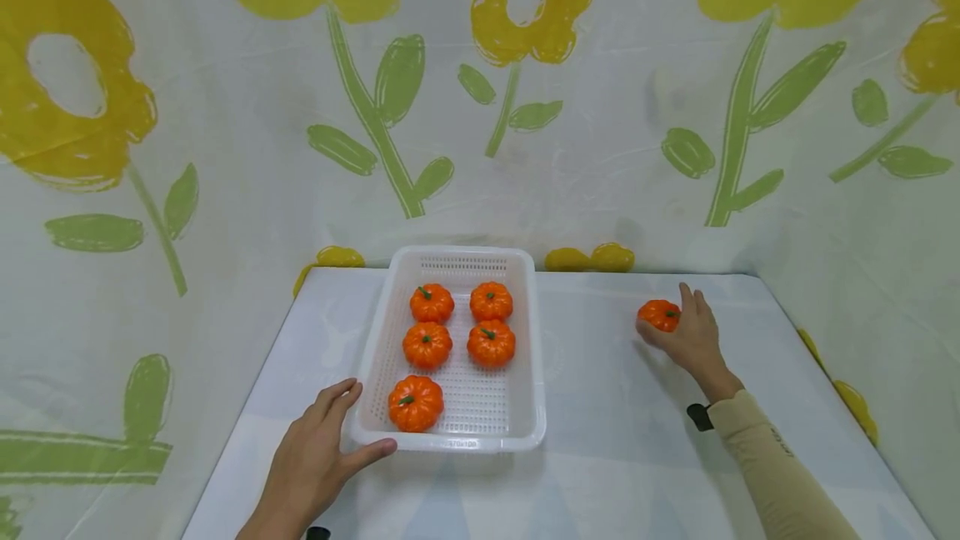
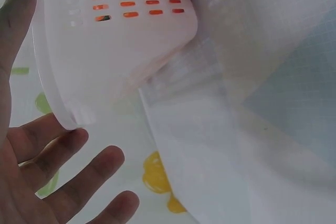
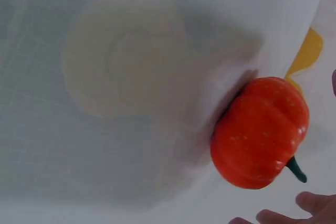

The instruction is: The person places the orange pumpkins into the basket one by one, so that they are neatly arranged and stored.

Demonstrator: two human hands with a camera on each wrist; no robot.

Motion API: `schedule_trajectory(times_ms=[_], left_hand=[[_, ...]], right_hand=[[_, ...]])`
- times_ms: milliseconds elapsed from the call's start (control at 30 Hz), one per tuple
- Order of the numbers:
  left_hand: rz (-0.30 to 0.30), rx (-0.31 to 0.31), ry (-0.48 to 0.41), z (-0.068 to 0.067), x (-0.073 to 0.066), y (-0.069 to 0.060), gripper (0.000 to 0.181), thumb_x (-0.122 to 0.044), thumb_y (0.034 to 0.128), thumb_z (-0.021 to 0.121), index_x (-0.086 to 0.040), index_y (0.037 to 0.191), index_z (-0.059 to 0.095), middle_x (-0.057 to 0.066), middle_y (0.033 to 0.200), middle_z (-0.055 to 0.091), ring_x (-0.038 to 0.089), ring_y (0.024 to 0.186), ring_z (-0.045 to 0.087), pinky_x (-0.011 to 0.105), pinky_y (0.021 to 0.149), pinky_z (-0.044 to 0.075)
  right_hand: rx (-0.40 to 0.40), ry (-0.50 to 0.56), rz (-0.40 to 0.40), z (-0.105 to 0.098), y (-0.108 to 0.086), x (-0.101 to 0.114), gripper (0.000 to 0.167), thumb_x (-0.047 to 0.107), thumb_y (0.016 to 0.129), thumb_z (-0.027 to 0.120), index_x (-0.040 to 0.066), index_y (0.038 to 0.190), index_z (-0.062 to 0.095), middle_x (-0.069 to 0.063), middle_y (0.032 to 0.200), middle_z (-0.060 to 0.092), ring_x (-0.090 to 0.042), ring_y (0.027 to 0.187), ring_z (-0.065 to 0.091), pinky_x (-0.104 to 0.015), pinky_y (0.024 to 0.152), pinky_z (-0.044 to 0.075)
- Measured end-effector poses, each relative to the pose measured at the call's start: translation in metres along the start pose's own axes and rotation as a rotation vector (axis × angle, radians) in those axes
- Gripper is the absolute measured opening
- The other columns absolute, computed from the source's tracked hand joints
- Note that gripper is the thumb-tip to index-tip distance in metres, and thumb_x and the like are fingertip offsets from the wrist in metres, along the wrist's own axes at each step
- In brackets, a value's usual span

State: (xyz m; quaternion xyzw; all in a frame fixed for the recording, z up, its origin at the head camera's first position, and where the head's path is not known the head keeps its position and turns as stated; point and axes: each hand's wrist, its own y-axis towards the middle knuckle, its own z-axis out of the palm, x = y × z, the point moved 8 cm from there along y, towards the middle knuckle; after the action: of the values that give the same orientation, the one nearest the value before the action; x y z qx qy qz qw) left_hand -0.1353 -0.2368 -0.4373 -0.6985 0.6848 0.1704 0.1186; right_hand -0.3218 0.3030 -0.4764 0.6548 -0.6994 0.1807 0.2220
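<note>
Several small orange pumpkins (image 1: 491, 344) with green stems sit inside a white plastic basket (image 1: 536, 340). At the basket's near left corner is my left hand (image 1: 311, 452), thumb by the front rim and fingers along the left side. The left wrist view shows its fingers spread and fairly straight, fingertips at the basket's rim (image 2: 60, 114). On the right of the table another pumpkin (image 1: 658, 315) lies between the thumb and raised fingers of my right hand (image 1: 693, 340). In the right wrist view, the visible fingers (image 3: 315, 203) stand apart from this pumpkin (image 3: 260, 132).
A white table (image 1: 600, 407) bears the basket and the lone pumpkin. Behind it and at both sides hangs a pale cloth (image 1: 600, 148) printed with yellow flowers and green stems. A dark band (image 1: 700, 417) shows at the right wrist.
</note>
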Motion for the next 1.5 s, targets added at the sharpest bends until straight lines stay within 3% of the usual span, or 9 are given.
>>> schedule_trajectory(times_ms=[233, 700, 1267, 1500], left_hand=[[0.027, -0.022, -0.005, -0.002, -0.001, 0.000, 0.111, -0.085, 0.0698, 0.065, -0.003, 0.143, 0.055, 0.012, 0.146, 0.051, 0.037, 0.112, 0.061, 0.059, 0.093, 0.053], [0.000, -0.002, 0.008, -0.001, -0.001, 0.001, 0.108, -0.078, 0.0693, 0.073, -0.002, 0.144, 0.054, 0.014, 0.146, 0.051, 0.038, 0.114, 0.060, 0.059, 0.095, 0.052], [-0.010, 0.000, 0.006, 0.000, -0.001, 0.001, 0.108, -0.077, 0.0690, 0.075, -0.002, 0.145, 0.054, 0.014, 0.146, 0.051, 0.038, 0.115, 0.060, 0.060, 0.095, 0.052], [-0.003, -0.008, 0.008, -0.001, -0.001, 0.000, 0.107, -0.076, 0.0691, 0.075, -0.002, 0.144, 0.054, 0.014, 0.146, 0.051, 0.038, 0.114, 0.060, 0.059, 0.094, 0.053]], right_hand=[[0.055, 0.044, 0.064, 0.006, 0.001, -0.014, 0.115, 0.048, 0.087, 0.077, -0.008, 0.158, 0.005, -0.043, 0.155, 0.013, -0.061, 0.138, 0.022, -0.074, 0.109, 0.027], [0.098, 0.062, 0.104, 0.015, 0.002, -0.023, 0.099, 0.044, 0.094, 0.068, -0.011, 0.156, 0.014, -0.043, 0.150, 0.023, -0.056, 0.133, 0.032, -0.070, 0.111, 0.031], [0.065, 0.099, 0.093, 0.015, -0.001, -0.019, 0.093, 0.038, 0.093, 0.073, -0.009, 0.155, 0.022, -0.040, 0.149, 0.030, -0.053, 0.131, 0.037, -0.068, 0.109, 0.035], [0.033, 0.107, 0.066, 0.010, -0.002, -0.007, 0.091, 0.038, 0.093, 0.072, -0.008, 0.155, 0.024, -0.038, 0.149, 0.032, -0.052, 0.131, 0.036, -0.069, 0.109, 0.035]])
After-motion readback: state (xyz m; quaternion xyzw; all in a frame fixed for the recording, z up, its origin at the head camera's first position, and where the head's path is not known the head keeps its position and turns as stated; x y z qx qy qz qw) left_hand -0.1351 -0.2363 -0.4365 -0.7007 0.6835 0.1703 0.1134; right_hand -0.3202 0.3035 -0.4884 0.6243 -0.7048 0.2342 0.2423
